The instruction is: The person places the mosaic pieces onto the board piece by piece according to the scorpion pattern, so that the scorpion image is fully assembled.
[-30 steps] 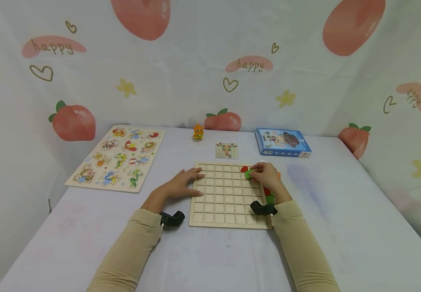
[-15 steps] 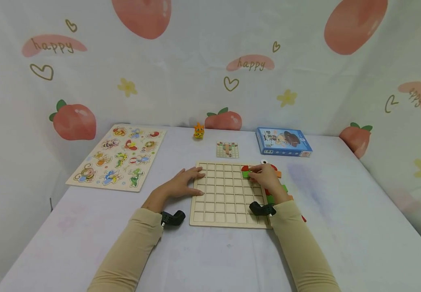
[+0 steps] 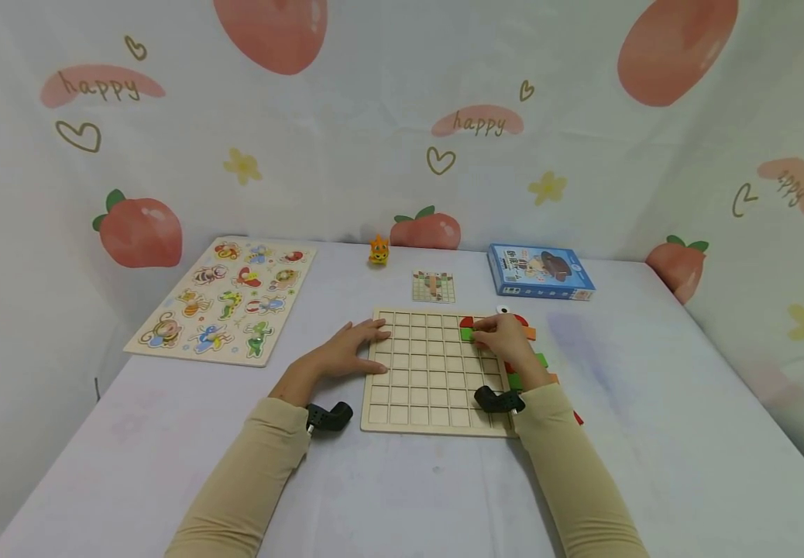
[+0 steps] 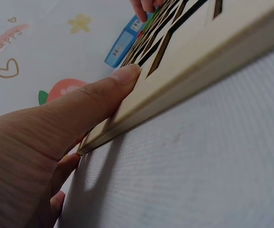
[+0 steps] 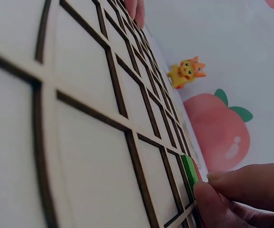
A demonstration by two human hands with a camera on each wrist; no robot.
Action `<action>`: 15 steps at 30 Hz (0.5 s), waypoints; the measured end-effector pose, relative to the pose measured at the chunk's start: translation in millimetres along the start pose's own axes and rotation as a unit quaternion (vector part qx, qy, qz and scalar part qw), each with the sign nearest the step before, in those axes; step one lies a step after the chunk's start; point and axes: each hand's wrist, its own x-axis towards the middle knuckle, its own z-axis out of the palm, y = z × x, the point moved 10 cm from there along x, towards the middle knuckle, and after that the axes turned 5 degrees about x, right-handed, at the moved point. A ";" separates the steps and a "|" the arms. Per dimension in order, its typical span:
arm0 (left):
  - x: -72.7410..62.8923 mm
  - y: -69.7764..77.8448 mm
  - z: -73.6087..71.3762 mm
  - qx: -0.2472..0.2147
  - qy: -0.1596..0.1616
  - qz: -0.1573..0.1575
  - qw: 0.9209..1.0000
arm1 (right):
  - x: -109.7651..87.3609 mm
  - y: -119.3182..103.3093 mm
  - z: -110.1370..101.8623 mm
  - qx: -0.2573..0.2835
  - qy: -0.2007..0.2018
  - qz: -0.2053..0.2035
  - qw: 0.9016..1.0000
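Note:
A wooden grid board (image 3: pixel 419 380) lies in the middle of the table. My left hand (image 3: pixel 346 353) rests on its left edge, fingers stretched toward the far corner; in the left wrist view the thumb (image 4: pixel 106 90) lies on the board's border. My right hand (image 3: pixel 503 337) is over the far right part of the board. Its thumb and forefinger pinch the near end of a green square block (image 3: pixel 467 335), which sits low in a grid cell; the fingertips partly cover it. Right behind the green block is a red rounded block (image 3: pixel 467 322) in the far row.
Several coloured pieces, among them an orange block (image 3: pixel 530 333), lie right of the board, partly under my right arm. Behind the board are a pattern card (image 3: pixel 434 287), a small toy figure (image 3: pixel 378 252) and a blue box (image 3: pixel 541 271). An insect puzzle board (image 3: pixel 224 302) lies left.
The green block has gone from tilted in my right fingers to flat in its cell, just in front of the red one. My right hand shifted slightly; my left hand stayed put.

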 end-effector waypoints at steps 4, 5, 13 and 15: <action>1.1 -0.8 0.1 0.004 0.001 0.002 1.000 | -3.0 -0.2 -3.1 0.005 0.002 -0.005 1.000; 1.5 -1.5 0.2 0.007 0.002 0.001 1.000 | -4.1 -0.3 -4.5 0.005 0.003 -0.005 1.000; 3.0 -3.1 2.3 0.009 0.001 0.001 1.000 | -13.9 3.7 -17.4 0.008 0.003 0.002 1.000; 2.7 -2.1 2.0 0.007 0.001 0.002 1.000 | -15.7 6.6 -20.2 0.006 -0.001 0.002 1.000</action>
